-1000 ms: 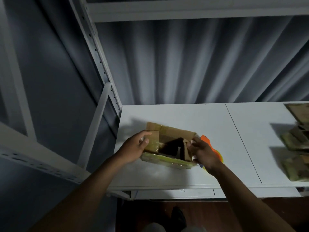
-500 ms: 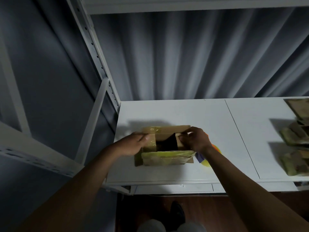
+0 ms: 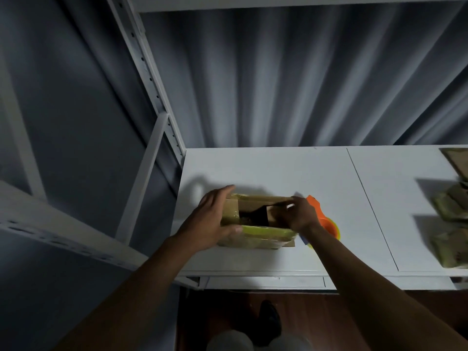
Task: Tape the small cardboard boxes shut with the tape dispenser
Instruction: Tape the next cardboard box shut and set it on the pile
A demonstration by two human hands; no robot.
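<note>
A small cardboard box (image 3: 255,235) with shiny yellowish tape on its sides sits on the white shelf (image 3: 278,171), its top partly open and dark inside. My left hand (image 3: 211,219) wraps over the box's left end, fingers on the far edge and thumb on the near side. My right hand (image 3: 301,215) pinches the right flap of the box and folds it inward. Behind my right hand lies the orange tape dispenser (image 3: 326,221), partly hidden.
Several taped cardboard boxes (image 3: 453,231) lie at the shelf's right edge. A white perforated rack upright (image 3: 152,79) rises at the left, with a lower shelf beam (image 3: 50,224) beside it. Grey curtain folds hang behind. My feet show below the shelf front.
My left hand has moved from the box's near left flap to wrap over its left end. My right hand has pushed the right flap further inward. The box has turned squarer to me.
</note>
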